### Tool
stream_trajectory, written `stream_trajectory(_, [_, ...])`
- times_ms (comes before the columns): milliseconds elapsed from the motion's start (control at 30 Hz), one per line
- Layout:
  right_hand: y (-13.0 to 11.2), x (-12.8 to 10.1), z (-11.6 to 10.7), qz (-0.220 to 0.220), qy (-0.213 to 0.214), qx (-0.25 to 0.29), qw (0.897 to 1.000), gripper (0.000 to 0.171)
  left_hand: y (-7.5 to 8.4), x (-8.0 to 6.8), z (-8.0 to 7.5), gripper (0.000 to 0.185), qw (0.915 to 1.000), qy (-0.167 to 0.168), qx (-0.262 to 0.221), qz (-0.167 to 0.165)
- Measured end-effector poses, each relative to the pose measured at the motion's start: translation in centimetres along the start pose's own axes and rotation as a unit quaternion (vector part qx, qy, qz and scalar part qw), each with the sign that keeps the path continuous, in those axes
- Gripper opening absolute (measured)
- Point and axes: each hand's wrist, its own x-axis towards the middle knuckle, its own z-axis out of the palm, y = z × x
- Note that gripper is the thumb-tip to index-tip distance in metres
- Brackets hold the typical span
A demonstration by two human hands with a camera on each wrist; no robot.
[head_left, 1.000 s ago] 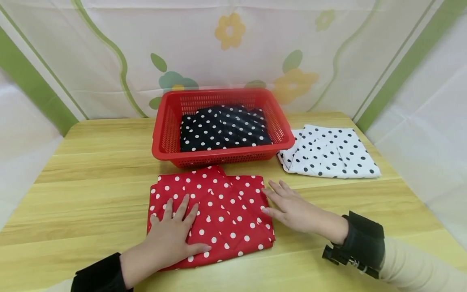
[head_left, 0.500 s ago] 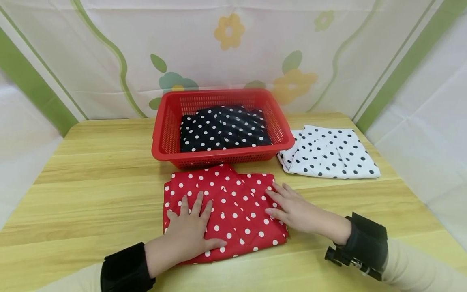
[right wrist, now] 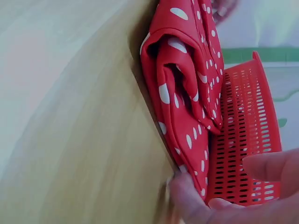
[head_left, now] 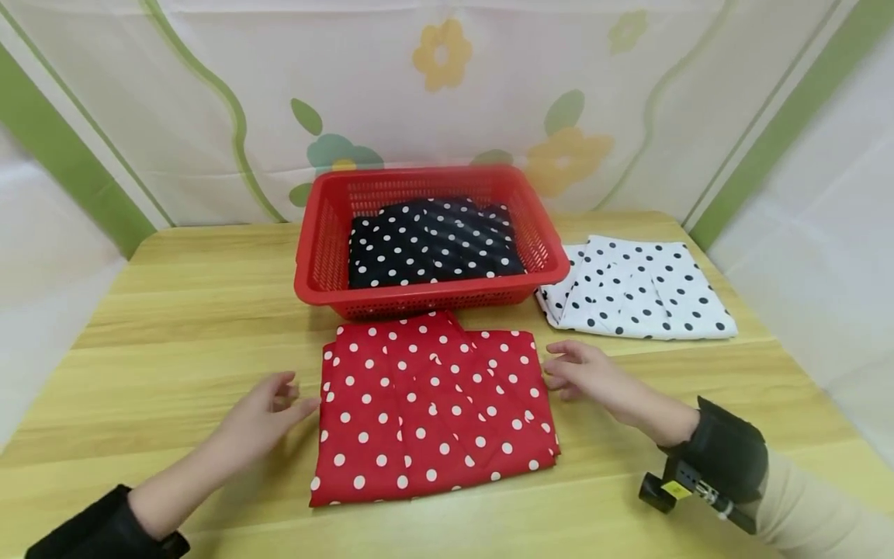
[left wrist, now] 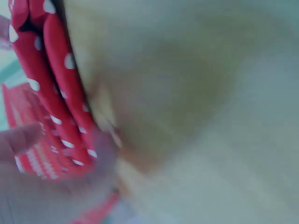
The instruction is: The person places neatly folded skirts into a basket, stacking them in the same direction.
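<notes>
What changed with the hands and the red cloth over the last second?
Both hands came off the top of the red polka-dot cloth: the left hand now sits at its left edge, the right hand at its right edge, fingers loosely curled. The cloth slid rightward and lies flatter. The red basket with the black dotted cloth and the white dotted cloth stayed put.

The view is blurred. A folded red dotted cloth [left wrist: 56, 93] lies edge-on on the wooden table [left wrist: 196, 107]. Fingers [left wrist: 21, 137] of the left hand [left wrist: 42, 186] sit beside the cloth's edge.
</notes>
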Motion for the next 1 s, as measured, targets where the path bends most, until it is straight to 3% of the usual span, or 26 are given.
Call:
stream_trajectory(67, [0.1, 0.1, -0.2, 0.019, -0.017, 0.036, 0.999, 0.054, -0.7, 0.3, -0.4, 0.069, 0.9968, -0.039, -0.065, -0.025])
stream_trajectory(133, [0.1, 0.3, -0.3, 0.027, -0.027, 0.055, 0.998, 0.055, -0.9, 0.6, -0.4, 0.063, 0.9876, -0.083, -0.125, -0.046])
stream_trajectory(267, [0.2, 0.8, -0.2, 0.039, -0.034, 0.061, 0.997, 0.054, -0.4, 1.2, -0.1, 0.050, 0.9786, -0.118, -0.159, -0.056])
stream_trajectory(400, [0.2, 1.4, 0.3, 0.044, -0.035, 0.026, 0.998, 0.051, 0.1, 1.6, 0.0, 0.042, 0.9796, -0.121, -0.152, -0.054])
stream_trajectory(533, [-0.2, 1.4, 0.7, 0.033, -0.003, 0.010, 0.999, 0.051, 0.6, 1.6, 0.0, 0.034, 0.9817, -0.115, -0.145, -0.045])
stream_trajectory(733, [-2.1, 0.2, 0.1, 0.008, 0.034, -0.009, 0.999, 0.056, 1.8, 0.5, -0.9, 0.033, 0.9845, -0.101, -0.142, -0.019])
stream_trajectory(1000, [-2.7, -0.5, -0.3, 0.007, 0.027, -0.010, 1.000, 0.058, 2.0, 0.0, -1.7, 0.034, 0.9805, -0.119, -0.155, -0.019])
